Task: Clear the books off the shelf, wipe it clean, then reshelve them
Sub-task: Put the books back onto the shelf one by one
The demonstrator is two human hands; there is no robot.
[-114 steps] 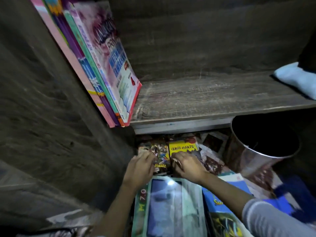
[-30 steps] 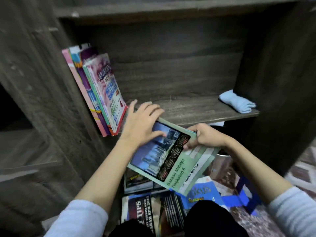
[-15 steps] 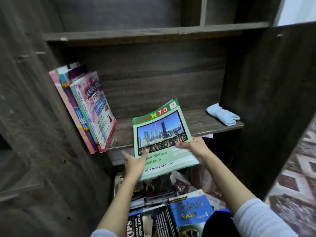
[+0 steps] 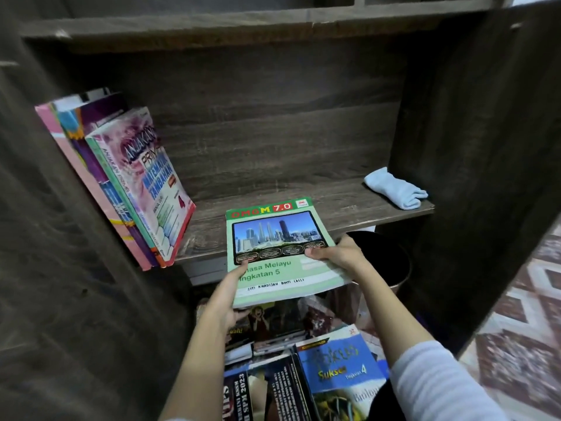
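bin (image 4: 391,262): round, dark inside, upright | patterned rug (image 4: 522,329): on floor, right edge

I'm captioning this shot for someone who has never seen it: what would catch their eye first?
The green workbook, held by the left hand and right hand at the front edge of the shelf, in mid-frame. Next come the colourful books leaning against the shelf's left wall, and the light blue cloth lying at its right end.

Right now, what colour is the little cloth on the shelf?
The cloth is light blue, seen in the head view.
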